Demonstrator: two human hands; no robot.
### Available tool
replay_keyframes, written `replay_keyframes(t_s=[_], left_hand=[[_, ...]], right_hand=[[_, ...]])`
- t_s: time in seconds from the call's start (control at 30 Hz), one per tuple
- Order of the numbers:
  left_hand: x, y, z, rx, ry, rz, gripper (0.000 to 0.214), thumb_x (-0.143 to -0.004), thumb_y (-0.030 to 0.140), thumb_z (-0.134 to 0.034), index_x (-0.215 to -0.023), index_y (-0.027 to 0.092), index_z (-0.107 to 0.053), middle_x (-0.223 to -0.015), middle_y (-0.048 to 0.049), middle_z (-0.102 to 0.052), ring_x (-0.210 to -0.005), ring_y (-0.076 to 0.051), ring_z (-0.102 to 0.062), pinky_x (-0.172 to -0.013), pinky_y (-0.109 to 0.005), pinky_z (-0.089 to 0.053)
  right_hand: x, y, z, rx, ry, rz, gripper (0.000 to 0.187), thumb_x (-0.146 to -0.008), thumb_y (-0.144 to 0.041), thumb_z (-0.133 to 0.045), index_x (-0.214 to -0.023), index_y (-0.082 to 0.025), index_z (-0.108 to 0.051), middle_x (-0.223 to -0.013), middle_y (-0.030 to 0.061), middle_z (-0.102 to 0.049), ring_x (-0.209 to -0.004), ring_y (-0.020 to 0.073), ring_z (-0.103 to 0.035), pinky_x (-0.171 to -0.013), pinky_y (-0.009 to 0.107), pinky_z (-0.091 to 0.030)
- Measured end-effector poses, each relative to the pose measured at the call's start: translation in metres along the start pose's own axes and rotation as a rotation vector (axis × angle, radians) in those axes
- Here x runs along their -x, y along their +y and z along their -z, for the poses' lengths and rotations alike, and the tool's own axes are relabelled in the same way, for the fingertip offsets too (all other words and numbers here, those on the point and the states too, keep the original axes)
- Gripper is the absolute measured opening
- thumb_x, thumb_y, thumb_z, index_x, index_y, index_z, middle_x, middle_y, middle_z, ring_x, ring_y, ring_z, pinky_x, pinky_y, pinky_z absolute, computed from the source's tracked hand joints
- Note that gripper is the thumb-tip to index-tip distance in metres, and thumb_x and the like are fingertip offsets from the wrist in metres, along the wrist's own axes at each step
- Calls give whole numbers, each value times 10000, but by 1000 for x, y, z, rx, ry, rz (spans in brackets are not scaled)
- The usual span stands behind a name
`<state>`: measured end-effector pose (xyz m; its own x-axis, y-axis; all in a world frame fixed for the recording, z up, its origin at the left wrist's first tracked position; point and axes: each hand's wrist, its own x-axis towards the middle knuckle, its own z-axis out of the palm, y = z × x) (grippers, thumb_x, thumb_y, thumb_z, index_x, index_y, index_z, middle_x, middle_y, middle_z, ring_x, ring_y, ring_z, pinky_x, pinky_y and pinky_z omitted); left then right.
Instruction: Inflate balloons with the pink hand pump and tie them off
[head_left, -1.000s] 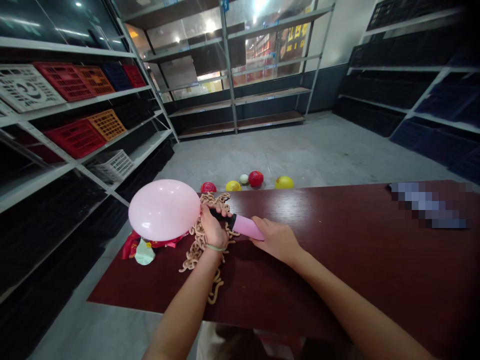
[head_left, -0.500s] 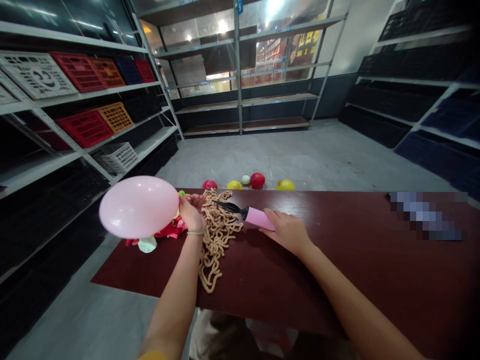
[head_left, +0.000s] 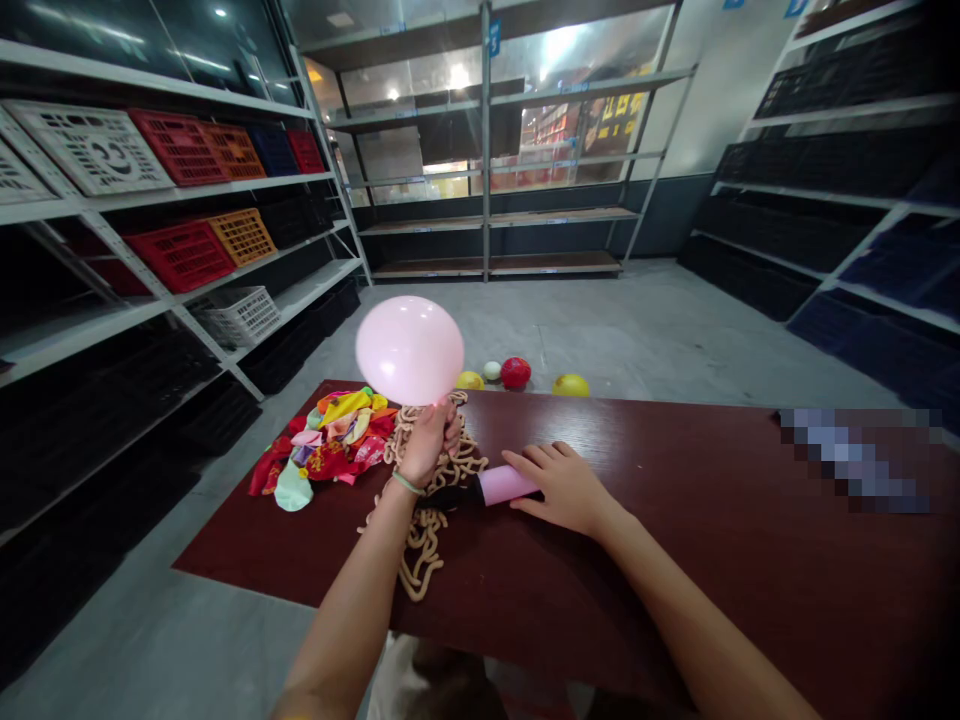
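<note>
My left hand (head_left: pixel 431 440) is closed on the neck of an inflated pink balloon (head_left: pixel 410 350), which stands up above the fist. The fingers of my right hand (head_left: pixel 566 485) lie around the pink barrel of a balloon pump (head_left: pixel 504 485), thumb on the near side. The pump lies low over the table, its black end pointing left and partly hidden behind my left wrist. Under and around my left hand spreads a heap of beige rope-like strands (head_left: pixel 421 560). Left of it is a pile of uninflated balloons (head_left: pixel 337 440) in several colours.
The dark red-brown table (head_left: pixel 675 520) has a pixelated object (head_left: pixel 851 460) at its right. Beyond the far edge, a red balloon (head_left: pixel 515 373) and yellow balloon (head_left: pixel 571 385) rest on the floor. Shelves with crates (head_left: pixel 180 255) stand left; racks (head_left: pixel 555 215) stand ahead and right.
My left hand has swung the pink balloon right and upright, uncovering the balloon pile. My right hand has lowered the pump toward the table, and its black end is now partly behind my left wrist.
</note>
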<state>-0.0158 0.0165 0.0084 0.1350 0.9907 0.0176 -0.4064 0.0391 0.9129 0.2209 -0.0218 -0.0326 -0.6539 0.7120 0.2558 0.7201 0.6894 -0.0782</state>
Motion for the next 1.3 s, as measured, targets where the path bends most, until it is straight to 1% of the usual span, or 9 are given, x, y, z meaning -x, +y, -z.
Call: replay_keyframes(t_s=[0.17, 0.23, 0.33, 0.47, 0.63, 0.77, 0.93, 1.07, 1.3], left_hand=[[1, -12, 0, -198, -138, 131, 391, -889, 520, -556, -688, 199, -457, -494, 63, -360, -376, -73, -267, -358, -187, -232], [-1, -15, 1, -267, -91, 163, 381, -893, 461, -576, -639, 193, -482, -484, 47, -370, -380, -83, -268, -369, -198, -212], [-3, -20, 3, -359, 85, 94, 321, -848, 293, -675, -585, 182, -527, -516, 17, -425, -435, -108, -356, -435, -209, -268], [-3, -35, 1, -684, 165, -81, 280, -750, 172, -762, -551, 180, -565, -513, 18, -396, -528, -160, -473, -589, -242, -380], [1, -55, -10, -988, 5, -241, 208, -685, 43, -749, -577, 160, -615, -486, 14, -435, -500, -163, -507, -693, -298, -456], [6, -52, -21, -1271, -123, -257, 124, -827, 200, -662, -719, 137, -666, -584, -60, -579, -591, -206, -616, -735, -338, -490], [15, -41, -39, -1780, -295, -196, 453, -1006, 404, -315, -1042, 121, -667, -829, -173, -698, -747, -285, -699, -701, -388, -516], [19, -39, -47, -1820, -324, -202, 459, -1020, 406, -266, -1088, 144, -636, -876, -163, -709, -757, -274, -709, -680, -363, -519], [20, -38, -50, -1751, -365, -200, 497, -1029, 417, -228, -1103, 124, -622, -904, -167, -714, -792, -252, -709, -737, -350, -509]], right_hand=[[0, -2, 6, -47, 60, -2, 623, -873, -602, -546, -1379, -238, -530, -1231, 105, -634, -1071, 264, -567, -950, 443, -383], [1, 0, 9, -41, 122, -6, 517, -917, -518, -520, -1331, -212, -568, -1231, 106, -641, -1077, 256, -569, -965, 438, -388], [2, 3, 14, 8, 256, -51, 337, -960, -322, -466, -1221, -186, -630, -1159, 97, -675, -1049, 231, -587, -945, 404, -415], [4, -3, 15, 168, 437, -56, 378, -950, -192, -467, -1314, -209, -568, -1258, 80, -646, -1251, 229, -511, -1060, 411, -368], [-2, -23, 15, 316, 361, 163, 629, -936, -100, -455, -1508, -326, -324, -1488, -3, -480, -1420, 199, -349, -1186, 459, -223], [-10, -23, 19, 359, 314, 78, 651, -934, -121, -433, -1543, -269, -259, -1545, 28, -397, -1454, 227, -289, -1207, 541, -123], [-12, -9, 24, 396, 342, -9, 619, -917, -236, -496, -1513, -282, -337, -1568, 16, -354, -1478, 284, -216, -1185, 621, 34], [-11, -3, 24, 417, 377, -82, 545, -908, -379, -542, -1440, -298, -455, -1560, 26, -371, -1481, 334, -186, -1166, 659, 19], [-13, -5, 19, 494, 449, -78, 455, -941, -274, -494, -1394, -316, -499, -1531, -2, -419, -1477, 258, -213, -1169, 631, 65]])
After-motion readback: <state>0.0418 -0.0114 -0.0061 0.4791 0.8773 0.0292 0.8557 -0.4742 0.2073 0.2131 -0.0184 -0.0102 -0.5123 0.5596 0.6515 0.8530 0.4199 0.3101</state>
